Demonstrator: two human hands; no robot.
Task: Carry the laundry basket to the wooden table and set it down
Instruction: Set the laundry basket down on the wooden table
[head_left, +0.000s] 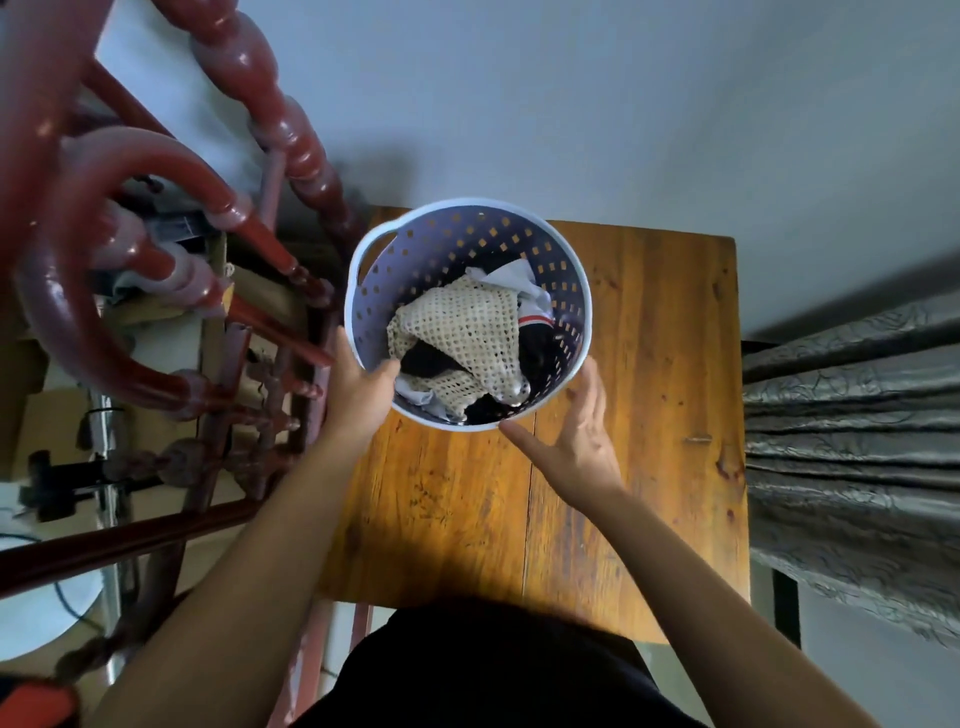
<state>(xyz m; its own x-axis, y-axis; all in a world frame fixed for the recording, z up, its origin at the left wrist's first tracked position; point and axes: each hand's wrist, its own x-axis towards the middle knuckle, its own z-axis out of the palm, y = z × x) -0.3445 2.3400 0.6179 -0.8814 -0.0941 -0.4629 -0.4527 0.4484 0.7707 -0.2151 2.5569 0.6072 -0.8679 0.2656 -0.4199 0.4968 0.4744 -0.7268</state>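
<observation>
A round pale blue laundry basket (457, 228) with square holes stands on the far left part of the wooden table (639, 415). Inside lie a cream mesh cloth (467, 327), white cloth and dark clothes. My left hand (358, 395) grips the basket's near left rim, thumb inside over the edge. My right hand (576, 431) is at the near right side of the basket with fingers spread, touching or just off the wall; I cannot tell which.
Dark red turned-wood furniture (171, 291) crowds the left side, close to the basket and my left arm. Grey pleated curtain fabric (852, 441) hangs along the table's right edge. A pale wall lies behind the table.
</observation>
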